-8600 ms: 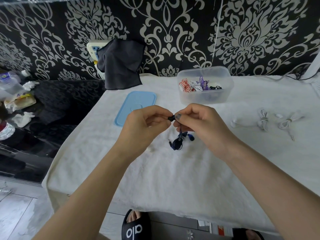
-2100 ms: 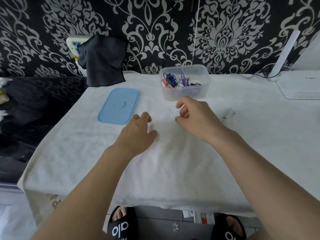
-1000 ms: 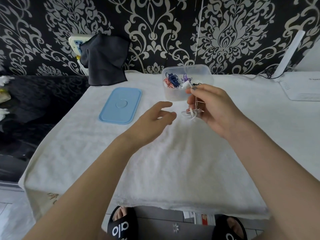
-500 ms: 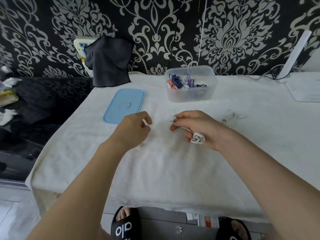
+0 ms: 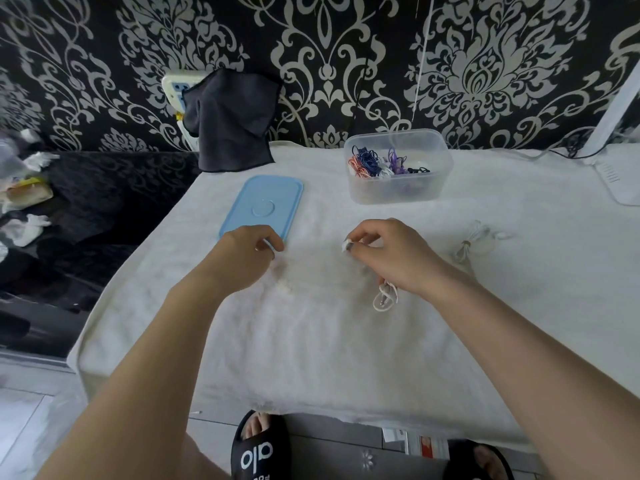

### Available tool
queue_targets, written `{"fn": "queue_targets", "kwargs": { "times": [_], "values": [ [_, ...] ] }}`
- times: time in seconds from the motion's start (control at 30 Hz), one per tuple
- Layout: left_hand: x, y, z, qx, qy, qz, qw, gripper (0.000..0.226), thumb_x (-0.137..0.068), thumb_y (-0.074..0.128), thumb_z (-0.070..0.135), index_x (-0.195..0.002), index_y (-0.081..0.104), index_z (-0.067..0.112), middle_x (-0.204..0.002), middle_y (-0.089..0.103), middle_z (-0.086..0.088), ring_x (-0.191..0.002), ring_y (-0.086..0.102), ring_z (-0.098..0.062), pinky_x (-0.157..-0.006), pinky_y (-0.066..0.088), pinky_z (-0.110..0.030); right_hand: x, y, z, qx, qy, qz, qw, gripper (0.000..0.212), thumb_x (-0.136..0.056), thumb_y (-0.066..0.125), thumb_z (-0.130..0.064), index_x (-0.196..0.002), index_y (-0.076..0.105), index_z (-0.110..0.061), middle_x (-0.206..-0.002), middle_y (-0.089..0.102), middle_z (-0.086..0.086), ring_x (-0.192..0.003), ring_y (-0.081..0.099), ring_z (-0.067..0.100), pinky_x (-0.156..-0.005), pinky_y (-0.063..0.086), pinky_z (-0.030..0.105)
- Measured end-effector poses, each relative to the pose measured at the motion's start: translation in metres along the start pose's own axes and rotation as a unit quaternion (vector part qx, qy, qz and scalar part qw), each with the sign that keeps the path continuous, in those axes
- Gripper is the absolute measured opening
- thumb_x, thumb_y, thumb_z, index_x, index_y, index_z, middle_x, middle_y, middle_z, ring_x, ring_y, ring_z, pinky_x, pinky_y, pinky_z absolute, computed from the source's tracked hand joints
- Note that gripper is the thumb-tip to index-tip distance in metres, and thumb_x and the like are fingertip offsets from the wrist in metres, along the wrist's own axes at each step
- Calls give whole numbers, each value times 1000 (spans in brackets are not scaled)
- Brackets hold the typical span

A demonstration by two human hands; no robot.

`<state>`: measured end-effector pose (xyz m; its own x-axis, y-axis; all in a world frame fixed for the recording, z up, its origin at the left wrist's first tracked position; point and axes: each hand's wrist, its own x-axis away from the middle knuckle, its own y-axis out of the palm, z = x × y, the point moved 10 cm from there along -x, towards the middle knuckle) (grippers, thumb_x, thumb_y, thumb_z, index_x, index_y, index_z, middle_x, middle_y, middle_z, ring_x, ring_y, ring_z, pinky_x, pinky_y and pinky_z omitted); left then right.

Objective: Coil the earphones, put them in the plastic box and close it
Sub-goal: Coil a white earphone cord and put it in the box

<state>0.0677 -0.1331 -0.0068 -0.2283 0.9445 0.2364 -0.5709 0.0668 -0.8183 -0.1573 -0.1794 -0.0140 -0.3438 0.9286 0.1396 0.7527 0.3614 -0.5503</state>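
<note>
The right hand (image 5: 391, 258) pinched the white earphones (image 5: 384, 297), a loop hanging under the palm, nearer the viewer than the open plastic box (image 5: 398, 168). The left hand (image 5: 247, 259) curled over the blue lid's (image 5: 263, 206) near edge, left of that box; whether it gripped anything could not be told.

The right hand (image 5: 391, 258) now pinches one end of the thin white wired earphones (image 5: 385, 296), picked up since two seconds ago, their coil dangling lower under the palm, while the left hand (image 5: 247, 256) pulls wider apart.
</note>
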Motion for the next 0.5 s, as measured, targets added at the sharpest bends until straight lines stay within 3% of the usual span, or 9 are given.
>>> {"fn": "queue_targets", "kwargs": {
  "times": [0.07,0.17,0.3,0.4,0.5],
  "values": [
    [-1,1,-3,11,-3,-14,1000,39,-96,41,3,-100,71,28,-99,69,6,-78,61,-22,-62,47,-23,0,0,-3,-7,-7,9,1000,9,-92,67,-31,-93,73,-25,-104,61,-2,-57,62,9,-55,46,23],
    [0,7,1,5,22,-33,999,32,-97,50,8,-102,72,30,-103,68,6,-86,67,-29,-65,50,-22,-1,3,-5,-88,13,4,996,8,-91,66,-23,-89,73,-22,-80,69,-6,-44,57,18,-44,43,23],
    [-2,11,8,8,52,-30,998,13,-93,68,19,-100,74,29,-96,65,10,-76,63,-11,-54,43,-4,-2,8,-10,-131,29,-22,991,11,-90,62,-15,-96,72,-17,-80,74,0,-41,46,13,-44,40,24],
    [-2,17,16,10,79,-27,996,8,-86,76,15,-86,72,22,-85,67,8,-60,55,2,-57,41,-4,0,11,-14,-131,29,-37,990,12,-92,62,-13,-100,71,-16,-82,76,2,-41,48,12,-43,39,24],
    [-2,20,24,-6,101,-10,995,19,-86,70,5,-77,67,22,-79,65,9,-60,54,2,-60,41,-6,2,12,-14,-146,35,-41,988,10,-93,62,-15,-100,70,-14,-83,77,1,-47,50,19,-44,39,26]
  ]
}}
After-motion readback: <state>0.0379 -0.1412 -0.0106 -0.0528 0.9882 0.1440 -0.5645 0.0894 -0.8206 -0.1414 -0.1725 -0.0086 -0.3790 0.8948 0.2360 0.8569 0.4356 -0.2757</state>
